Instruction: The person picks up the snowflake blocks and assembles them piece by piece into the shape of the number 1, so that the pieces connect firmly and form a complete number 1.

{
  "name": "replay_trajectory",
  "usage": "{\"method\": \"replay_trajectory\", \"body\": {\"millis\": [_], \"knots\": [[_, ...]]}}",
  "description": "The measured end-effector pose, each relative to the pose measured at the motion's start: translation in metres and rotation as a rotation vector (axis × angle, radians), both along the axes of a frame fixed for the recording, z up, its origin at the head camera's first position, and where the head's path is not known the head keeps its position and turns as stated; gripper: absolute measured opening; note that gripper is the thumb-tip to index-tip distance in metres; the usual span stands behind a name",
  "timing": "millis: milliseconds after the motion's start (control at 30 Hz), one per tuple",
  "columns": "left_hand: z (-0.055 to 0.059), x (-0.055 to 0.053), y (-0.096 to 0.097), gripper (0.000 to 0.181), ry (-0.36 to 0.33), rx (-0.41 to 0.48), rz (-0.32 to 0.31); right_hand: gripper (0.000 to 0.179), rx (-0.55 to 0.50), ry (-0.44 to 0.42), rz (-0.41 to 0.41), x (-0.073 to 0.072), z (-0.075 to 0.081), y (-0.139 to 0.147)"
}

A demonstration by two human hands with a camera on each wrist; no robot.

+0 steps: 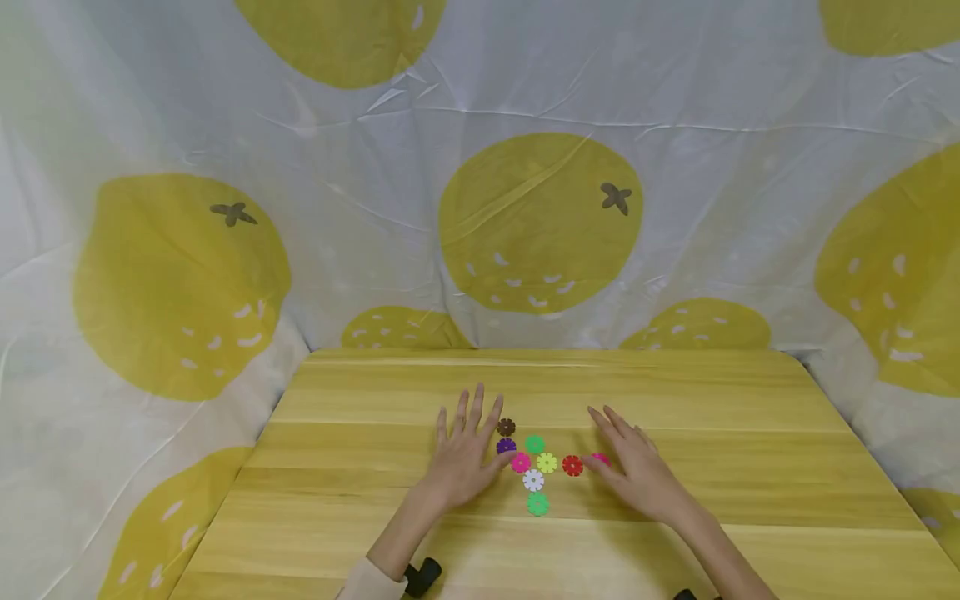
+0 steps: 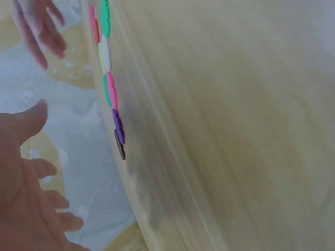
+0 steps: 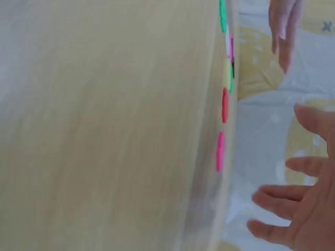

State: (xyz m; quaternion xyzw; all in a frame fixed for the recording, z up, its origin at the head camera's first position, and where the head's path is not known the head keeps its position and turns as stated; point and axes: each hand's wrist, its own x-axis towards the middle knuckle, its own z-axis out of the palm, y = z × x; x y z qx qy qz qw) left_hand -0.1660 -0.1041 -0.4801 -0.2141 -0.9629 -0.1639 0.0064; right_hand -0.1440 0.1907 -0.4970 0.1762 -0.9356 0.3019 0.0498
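Left hand [image 1: 467, 464] and right hand [image 1: 639, 477], fingers extended, parted and gripping nothing, hovered above the wooden table [image 1: 337, 500] beside the coloured notched discs [image 1: 547, 456], which lay flat, mostly between them, one pink disc [image 1: 602, 457] partly hidden by the right hand.

Soft, diffuse light fills the head view fairly evenly; the cloth [image 1: 360, 208] shows small glossy highlights along its creases, and the hands [image 1: 465, 462] throw faint, soft-edged shadows on the desk [image 1: 360, 533]. Both wrist views look hazier and washed out, fine detail soft, with pale bluish glare at the left one's upper right and the right one's left edge.
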Motion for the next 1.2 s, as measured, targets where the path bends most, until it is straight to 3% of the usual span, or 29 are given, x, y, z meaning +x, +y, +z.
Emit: {"method": "replay_trajectory", "body": {"millis": [100, 200, 367, 467, 933, 1200], "knots": [[-0.001, -0.003, -0.004, 0.078, -0.009, 0.049, -0.024, 0.057, -0.129, -0.061, -0.008, -0.004, -0.004, 0.008], [-0.002, -0.008, -0.009, 0.061, -0.028, 0.161, -0.049, 0.047, -0.225, -0.144, -0.035, -0.007, -0.007, 0.014], [-0.006, -0.015, -0.013, 0.038, -0.201, 0.393, -0.081, 0.042, -0.313, -0.263, -0.036, -0.009, -0.008, 0.019], [-0.009, -0.017, -0.011, 0.036, -0.283, 0.454, -0.102, 0.043, -0.325, -0.294, -0.036, -0.009, -0.009, 0.019], [-0.01, -0.028, 0.004, 0.036, -0.324, 0.376, -0.215, 0.023, -0.271, -0.323, -0.079, -0.01, -0.012, 0.017], [-0.01, -0.032, 0.009, 0.03, -0.301, 0.295, -0.269, 0.016, -0.23, -0.32, -0.119, -0.009, -0.012, 0.013]]}}
